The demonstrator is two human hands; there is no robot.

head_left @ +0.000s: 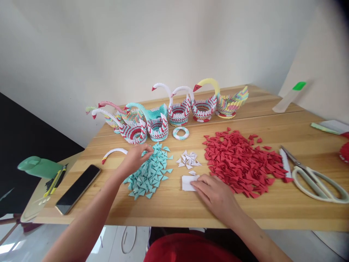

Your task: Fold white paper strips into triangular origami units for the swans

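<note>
Teal pieces (149,175) lie by the left hand (137,156), its grip unclear. The right hand (215,191) touches paper (187,182); whether it grips, I cannot tell. Red pieces (241,160) lie beyond it.

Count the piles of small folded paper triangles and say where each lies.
3. The teal pile is on the left, by the left hand; the small white pile is in the middle; the red pile is on the right.

Teal folded-paper triangle pcs (149,174), red folded-paper triangle pcs (240,160), wht paper rectangle (188,183), teal-&-wht banded paper ring (181,137), yellow-necked paper swan (229,105) w/ red beak (197,87)
</note>
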